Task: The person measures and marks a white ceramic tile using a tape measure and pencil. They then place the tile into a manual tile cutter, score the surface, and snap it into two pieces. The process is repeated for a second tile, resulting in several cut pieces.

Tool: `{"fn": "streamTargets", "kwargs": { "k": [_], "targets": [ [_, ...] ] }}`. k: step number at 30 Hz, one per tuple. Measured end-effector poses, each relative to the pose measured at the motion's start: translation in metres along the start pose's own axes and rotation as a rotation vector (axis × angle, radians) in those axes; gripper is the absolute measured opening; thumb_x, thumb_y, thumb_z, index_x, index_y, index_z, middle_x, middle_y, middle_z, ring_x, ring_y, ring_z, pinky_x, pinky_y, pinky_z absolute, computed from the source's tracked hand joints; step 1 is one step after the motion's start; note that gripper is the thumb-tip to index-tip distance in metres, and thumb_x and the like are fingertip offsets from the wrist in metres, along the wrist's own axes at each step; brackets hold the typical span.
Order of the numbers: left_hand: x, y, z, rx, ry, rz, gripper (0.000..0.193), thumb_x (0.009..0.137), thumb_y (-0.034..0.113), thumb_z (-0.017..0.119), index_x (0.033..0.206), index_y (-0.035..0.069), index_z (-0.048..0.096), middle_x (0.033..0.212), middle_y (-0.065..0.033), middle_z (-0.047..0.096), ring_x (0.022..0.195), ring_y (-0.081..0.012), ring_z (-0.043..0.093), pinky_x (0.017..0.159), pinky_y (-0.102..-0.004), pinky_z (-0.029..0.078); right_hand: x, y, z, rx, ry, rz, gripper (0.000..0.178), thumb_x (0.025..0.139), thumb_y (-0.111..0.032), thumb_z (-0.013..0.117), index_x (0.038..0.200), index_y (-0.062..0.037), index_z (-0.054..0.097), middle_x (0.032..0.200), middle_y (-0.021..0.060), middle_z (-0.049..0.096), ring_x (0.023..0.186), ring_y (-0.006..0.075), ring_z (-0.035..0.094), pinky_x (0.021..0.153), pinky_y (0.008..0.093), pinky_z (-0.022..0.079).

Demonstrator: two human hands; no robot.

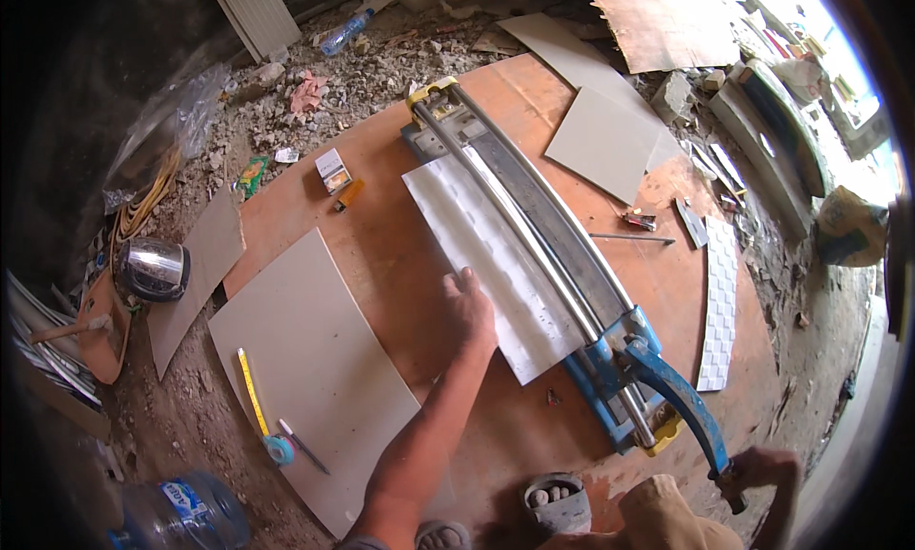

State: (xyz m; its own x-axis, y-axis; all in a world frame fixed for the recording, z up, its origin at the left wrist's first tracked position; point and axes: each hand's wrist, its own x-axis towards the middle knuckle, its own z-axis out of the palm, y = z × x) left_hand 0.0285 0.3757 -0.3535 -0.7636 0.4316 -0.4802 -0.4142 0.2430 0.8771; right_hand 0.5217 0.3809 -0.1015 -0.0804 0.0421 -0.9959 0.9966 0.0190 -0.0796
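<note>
A manual tile cutter (534,216) with a blue frame and two steel rails lies slantwise on an orange-brown board. On its left side, partly beneath the rails, sits a white wall tile (481,254) with a raised wavy pattern. My left hand (472,307) is at the tile's left edge, thumb and fingers curled against it. At the near right, my right hand (762,469) is closed round the end of the cutter's blue lever handle (681,393). The blue carriage stands at the near end of the rails.
Beige tiles (305,350) lie left, with a tape measure (278,449) and pencil (305,445) on them. A narrow tile strip (718,302) and a trowel-like blade (691,223) are right. Rubble (286,116) surrounds the board (372,254); a large water bottle (181,512) lies near left.
</note>
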Motion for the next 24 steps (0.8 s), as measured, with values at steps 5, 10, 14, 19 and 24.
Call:
{"fn": "streamTargets", "kwargs": {
  "k": [5, 10, 14, 19, 24],
  "targets": [
    [-0.010, 0.018, 0.039, 0.032, 0.035, -0.068, 0.057, 0.104, 0.037, 0.045, 0.142, -0.005, 0.039, 0.142, -0.0301, 0.044, 0.129, -0.0385, 0.049, 0.106, -0.0450, 0.041, 0.058, -0.028, -0.098, 0.489, 0.400, -0.655, 0.024, 0.091, -0.006, 0.069, 0.111, 0.0069, 0.067, 0.100, 0.0141, 0.071, 0.091, 0.0200, 0.069, 0.081, 0.0382, 0.058],
    [0.005, 0.020, 0.047, 0.016, 0.020, -0.113, 0.066, 0.102, 0.039, 0.046, 0.148, -0.006, 0.032, 0.151, -0.0298, 0.036, 0.136, -0.0389, 0.043, 0.110, -0.0443, 0.039, 0.183, -0.124, -0.172, 0.189, 0.855, -0.815, 0.025, 0.088, -0.010, 0.071, 0.111, -0.0014, 0.071, 0.093, 0.0081, 0.072, 0.085, 0.0158, 0.066, 0.075, 0.0315, 0.055],
    [-0.009, 0.035, 0.050, -0.029, 0.017, -0.132, 0.060, 0.100, 0.037, 0.047, 0.142, -0.006, 0.042, 0.145, -0.0292, 0.045, 0.130, -0.0391, 0.050, 0.106, -0.0453, 0.041, 0.228, -0.152, -0.172, 0.109, 0.767, -0.867, 0.032, 0.081, -0.007, 0.074, 0.113, -0.0051, 0.072, 0.092, 0.0069, 0.071, 0.083, 0.0140, 0.066, 0.075, 0.0297, 0.054],
    [-0.007, 0.035, 0.050, 0.183, 0.116, -0.046, 0.041, 0.098, 0.032, 0.053, 0.117, -0.004, 0.058, 0.118, -0.0190, 0.061, 0.104, -0.0273, 0.058, 0.092, -0.0418, 0.046, 0.249, -0.158, -0.157, 0.090, 0.779, -0.967, 0.041, 0.076, -0.006, 0.077, 0.116, -0.0119, 0.072, 0.088, 0.0044, 0.065, 0.079, 0.0129, 0.062, 0.072, 0.0282, 0.052],
    [0.018, 0.027, 0.024, 0.357, -0.047, 0.047, 0.039, 0.101, 0.025, 0.048, 0.095, -0.010, 0.064, 0.089, -0.0280, 0.068, 0.088, -0.0411, 0.065, 0.083, -0.0471, 0.048, 0.249, -0.158, -0.148, 0.024, 0.792, -1.112, 0.045, 0.075, -0.012, 0.081, 0.119, -0.0123, 0.071, 0.104, 0.0077, 0.061, 0.091, 0.0181, 0.062, 0.074, 0.0307, 0.051]
  ]
}}
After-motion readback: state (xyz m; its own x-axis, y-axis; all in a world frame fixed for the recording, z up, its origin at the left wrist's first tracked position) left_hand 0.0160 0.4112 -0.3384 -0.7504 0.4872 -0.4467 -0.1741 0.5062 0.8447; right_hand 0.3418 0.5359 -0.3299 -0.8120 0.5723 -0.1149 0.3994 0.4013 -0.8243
